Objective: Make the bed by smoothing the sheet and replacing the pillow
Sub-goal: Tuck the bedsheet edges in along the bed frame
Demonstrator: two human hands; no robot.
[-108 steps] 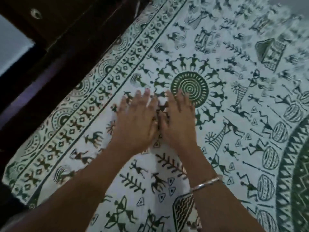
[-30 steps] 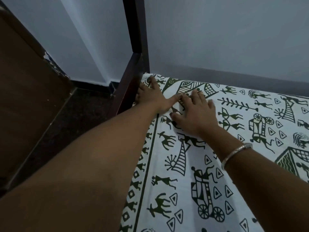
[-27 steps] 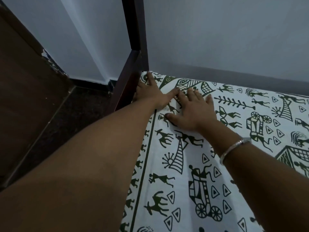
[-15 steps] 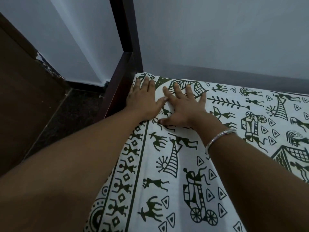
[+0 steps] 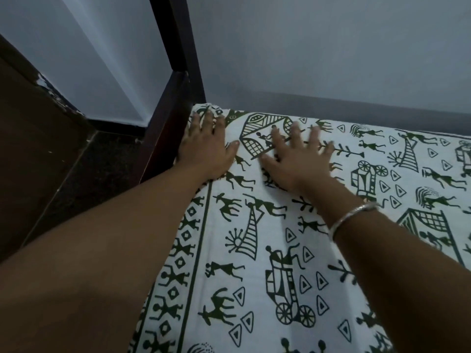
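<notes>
Pressing sheet [image 5: 254, 250]: left hand [image 5: 206, 151], right hand [image 5: 295, 161].

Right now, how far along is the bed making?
Done: the sheet lies flat and nearly creaseless across the near stretch. In hand: the left hand and right hand press flat on its far corner beside the post, fingers spread. Left: no pillow is in view, so replacing it is not yet done.

Left hand [image 5: 206, 149], right hand [image 5: 298, 161] on sheet [image 5: 257, 253]
</notes>
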